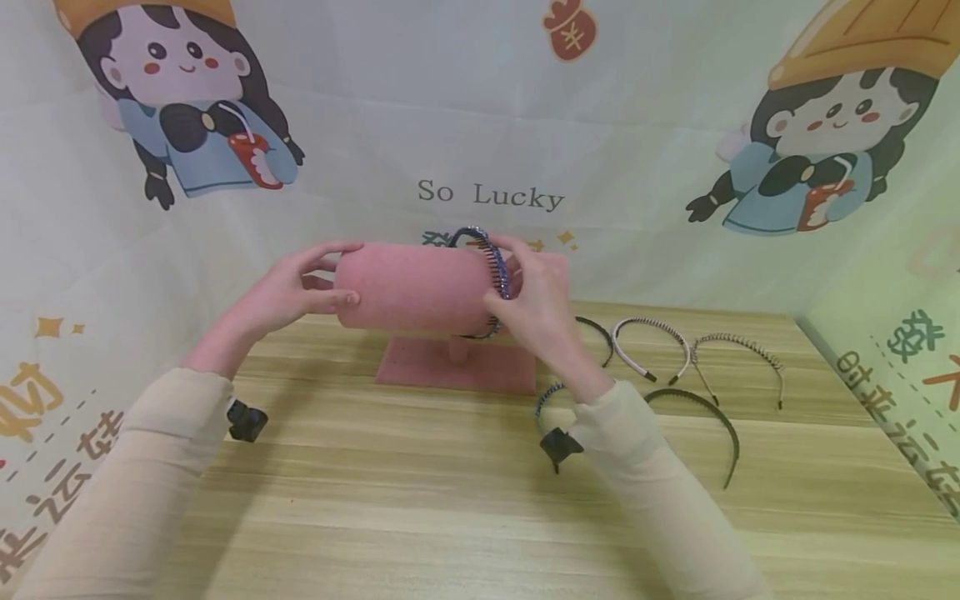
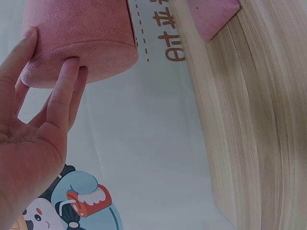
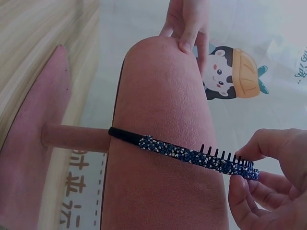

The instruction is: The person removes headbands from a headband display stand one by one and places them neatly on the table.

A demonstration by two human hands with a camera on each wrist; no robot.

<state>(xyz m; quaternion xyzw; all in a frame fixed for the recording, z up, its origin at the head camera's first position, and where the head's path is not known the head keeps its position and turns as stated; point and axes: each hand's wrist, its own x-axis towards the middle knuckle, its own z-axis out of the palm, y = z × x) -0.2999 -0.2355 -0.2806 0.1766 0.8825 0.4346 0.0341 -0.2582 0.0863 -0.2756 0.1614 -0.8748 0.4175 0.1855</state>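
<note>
A pink plush roll (image 1: 416, 287) lies level on a post above its flat pink base (image 1: 397, 371), forming a headband display stand. My left hand (image 1: 273, 292) holds the roll's left end, fingers against the end face (image 2: 110, 60) and along its side. My right hand (image 1: 542, 304) pinches a toothed headband (image 3: 192, 157) covered in blue and silver glitter, thumb on one side and fingers on the other. The headband straddles the roll right of its middle. One black tip lies against the roll near the post; its top stands off the roll at my fingertips.
Several headbands lie on the wooden table (image 1: 375, 500) to the right: a white one (image 1: 626, 358), a coiled beige one (image 1: 738, 340), a dark one (image 1: 731, 433), a black one (image 1: 600, 331) and a blue one (image 1: 542, 404) partly behind my right forearm. A printed cloth (image 1: 360, 125) hangs behind.
</note>
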